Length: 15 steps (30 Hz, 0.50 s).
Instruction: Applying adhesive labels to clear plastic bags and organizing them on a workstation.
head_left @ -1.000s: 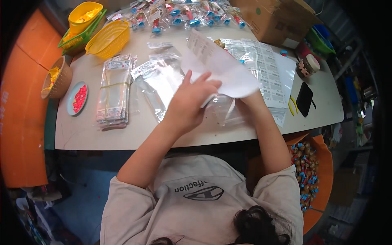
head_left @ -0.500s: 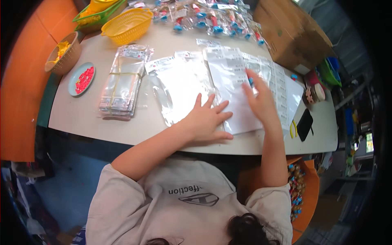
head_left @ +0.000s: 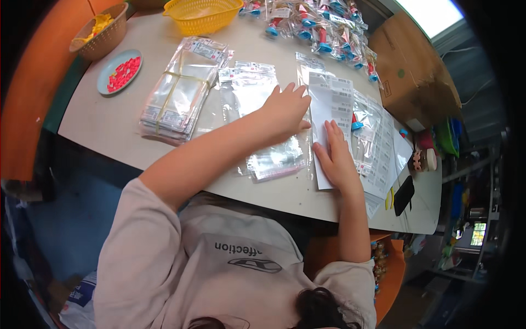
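My left hand [head_left: 285,113] is over a stack of clear plastic bags [head_left: 274,156], its fingers apart and slightly bent. Its fingertips come near the left edge of a white label sheet [head_left: 322,104] printed with rows of small labels. On that sheet rests my right hand [head_left: 336,156], fingers stretched out and thumb apart. To its right, a bagged item with a blue end [head_left: 356,125] lies partly beside the sheet. More label sheets [head_left: 383,148] lie further right. Left of the loose bags sits a thick bundle of clear bags [head_left: 178,90] tied with a band.
A plate of pink pieces [head_left: 119,72], a tan basket [head_left: 104,34] and a yellow basket [head_left: 203,16] stand at the left and back. Bagged red-and-blue items [head_left: 323,33] pile up at the back. A cardboard box [head_left: 413,71], a jar [head_left: 426,160] and a black phone-like object [head_left: 404,195] are on the right.
My left hand has moved up from the sheet's lower left to its left edge. My right hand has come down flat on the sheet, which looks narrower. The whole view has turned.
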### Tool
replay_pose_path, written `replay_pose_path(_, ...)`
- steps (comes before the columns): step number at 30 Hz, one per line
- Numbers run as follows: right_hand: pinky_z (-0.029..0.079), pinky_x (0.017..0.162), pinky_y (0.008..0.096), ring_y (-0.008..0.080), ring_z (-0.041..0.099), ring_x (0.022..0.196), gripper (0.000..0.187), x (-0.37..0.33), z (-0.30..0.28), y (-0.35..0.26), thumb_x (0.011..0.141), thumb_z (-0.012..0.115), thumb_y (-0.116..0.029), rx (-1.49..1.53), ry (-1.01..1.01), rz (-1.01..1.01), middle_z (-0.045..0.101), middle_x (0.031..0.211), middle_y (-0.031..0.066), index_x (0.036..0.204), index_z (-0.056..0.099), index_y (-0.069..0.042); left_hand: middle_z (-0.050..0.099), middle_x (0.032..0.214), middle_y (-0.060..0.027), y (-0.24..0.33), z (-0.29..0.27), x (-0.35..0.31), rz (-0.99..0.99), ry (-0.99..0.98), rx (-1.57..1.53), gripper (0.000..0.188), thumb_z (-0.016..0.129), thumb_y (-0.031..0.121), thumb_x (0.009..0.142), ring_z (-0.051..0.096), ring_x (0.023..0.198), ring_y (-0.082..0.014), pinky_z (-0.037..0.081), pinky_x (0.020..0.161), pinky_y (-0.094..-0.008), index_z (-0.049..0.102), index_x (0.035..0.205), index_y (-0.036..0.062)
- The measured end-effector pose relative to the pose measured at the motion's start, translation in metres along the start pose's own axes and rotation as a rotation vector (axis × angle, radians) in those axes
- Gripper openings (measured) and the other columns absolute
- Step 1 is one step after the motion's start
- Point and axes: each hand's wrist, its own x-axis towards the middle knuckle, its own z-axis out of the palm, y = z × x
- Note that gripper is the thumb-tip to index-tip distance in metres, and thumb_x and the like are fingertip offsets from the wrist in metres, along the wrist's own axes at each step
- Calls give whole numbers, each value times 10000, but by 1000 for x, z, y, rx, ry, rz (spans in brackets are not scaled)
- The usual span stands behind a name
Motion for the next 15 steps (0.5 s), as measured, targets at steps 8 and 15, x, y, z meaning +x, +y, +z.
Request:
replay_pose_path(8,100,1182,542,398,171,1485,640,-3,16,-3,987,533,-300,-70,64,36,224,1596,212,1515,291,-30,687,892,-136,-17,8,31,-47,-59,-81,158,670,165,815,675,904,-316,545,792,-412,711,910,47)
replay_pose_path(15,98,1191,509,387,193,1482,586,-6,13,-3,974,554,-261,1,64,17,277,1578,211,1470,376,-6,667,893,-109,-27,-73,7,273,363,-42,72,623,51,795,664,870,-308,548,749,-404,693,801,69)
